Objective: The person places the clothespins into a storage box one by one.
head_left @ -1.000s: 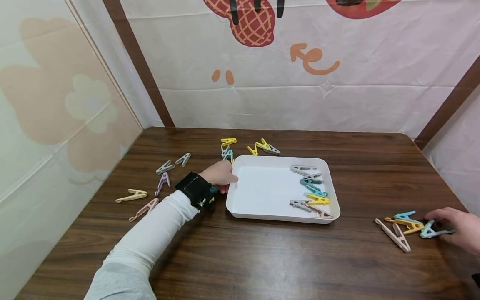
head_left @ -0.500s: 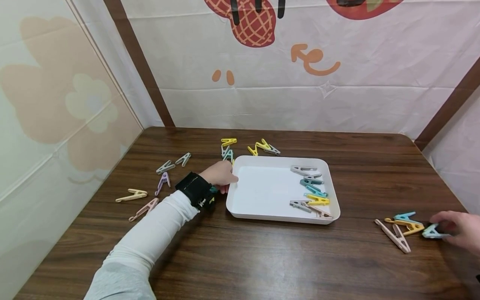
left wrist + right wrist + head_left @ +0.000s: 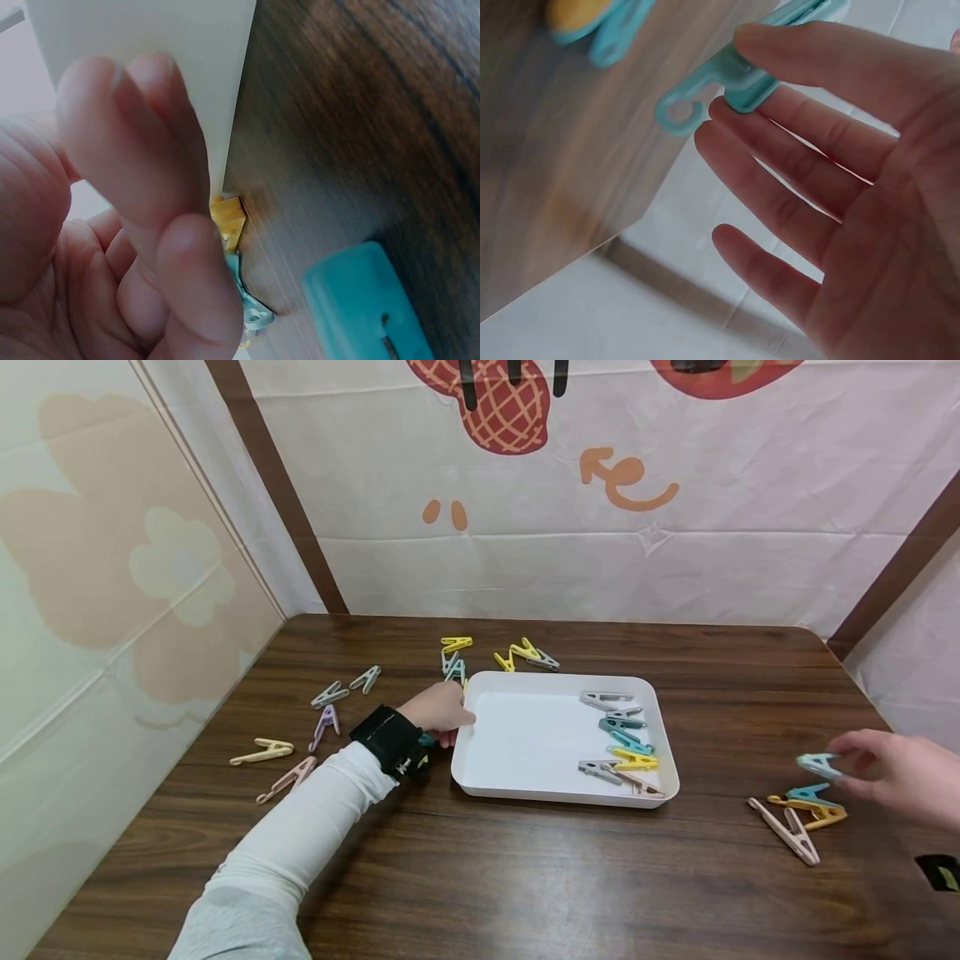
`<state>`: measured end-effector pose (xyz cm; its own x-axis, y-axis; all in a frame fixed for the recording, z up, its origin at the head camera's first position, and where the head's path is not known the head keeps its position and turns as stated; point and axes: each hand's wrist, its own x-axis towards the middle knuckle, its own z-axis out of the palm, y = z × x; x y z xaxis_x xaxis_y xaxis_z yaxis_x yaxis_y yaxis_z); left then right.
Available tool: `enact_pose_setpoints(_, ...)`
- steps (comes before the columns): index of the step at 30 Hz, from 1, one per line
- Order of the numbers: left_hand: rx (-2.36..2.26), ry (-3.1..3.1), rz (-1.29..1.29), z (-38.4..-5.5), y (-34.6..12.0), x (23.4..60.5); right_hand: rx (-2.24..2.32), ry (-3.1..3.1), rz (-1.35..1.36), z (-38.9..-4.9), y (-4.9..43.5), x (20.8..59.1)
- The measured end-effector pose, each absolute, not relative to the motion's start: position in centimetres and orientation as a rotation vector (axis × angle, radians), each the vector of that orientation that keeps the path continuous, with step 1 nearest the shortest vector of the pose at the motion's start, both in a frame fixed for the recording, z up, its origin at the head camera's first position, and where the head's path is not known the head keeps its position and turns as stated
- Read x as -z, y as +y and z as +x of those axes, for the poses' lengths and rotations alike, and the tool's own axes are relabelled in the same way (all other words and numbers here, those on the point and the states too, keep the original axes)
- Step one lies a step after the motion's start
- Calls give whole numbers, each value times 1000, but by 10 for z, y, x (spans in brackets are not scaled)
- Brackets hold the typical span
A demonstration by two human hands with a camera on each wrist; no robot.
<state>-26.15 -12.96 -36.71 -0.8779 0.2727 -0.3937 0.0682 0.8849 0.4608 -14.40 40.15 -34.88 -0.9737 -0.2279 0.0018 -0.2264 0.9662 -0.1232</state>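
Note:
My right hand [image 3: 896, 772] pinches a light teal clothespin [image 3: 819, 766] between thumb and fingers, raised off the table. In the right wrist view that clothespin [image 3: 727, 75] shows a hooked end, and the lower fingers spread away from it. Below it lie a blue clothespin [image 3: 808, 793], an orange one [image 3: 823, 813] and a pale pink one [image 3: 787, 833]. My left hand [image 3: 438, 708] grips the left rim of the white tray [image 3: 517, 793], thumb over the edge. Several grey, teal, yellow and pinkish clothespins [image 3: 633, 760] lie along the tray's right side.
Several clothespins [image 3: 262, 751] lie scattered left of my left forearm. Behind the tray are yellow, grey and light teal clothespins [image 3: 527, 649]. Close to my left hand a teal clothespin [image 3: 367, 300] shows in the left wrist view. The wooden table [image 3: 480, 877] meets fabric walls.
My right hand has picked up the light teal clothespin from the right-hand group, lifting it and carrying it slightly left and away from me. My left hand and the tray stay in place.

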Motion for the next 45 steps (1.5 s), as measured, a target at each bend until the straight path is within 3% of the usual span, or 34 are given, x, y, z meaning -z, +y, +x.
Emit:
enact_pose_setpoints(18, -611, 2585, 223, -261, -129, 366, 258, 3099, -814, -185, 278, 310)
enact_pose_setpoints(36, -598, 2586, 215, -261, -128, 366, 60, 2934, -1027, -237, 192, 331)
enact_pose_setpoints(45, -609, 2583, 233, -262, -129, 367, -60, 2814, -1060, -245, 169, 340)
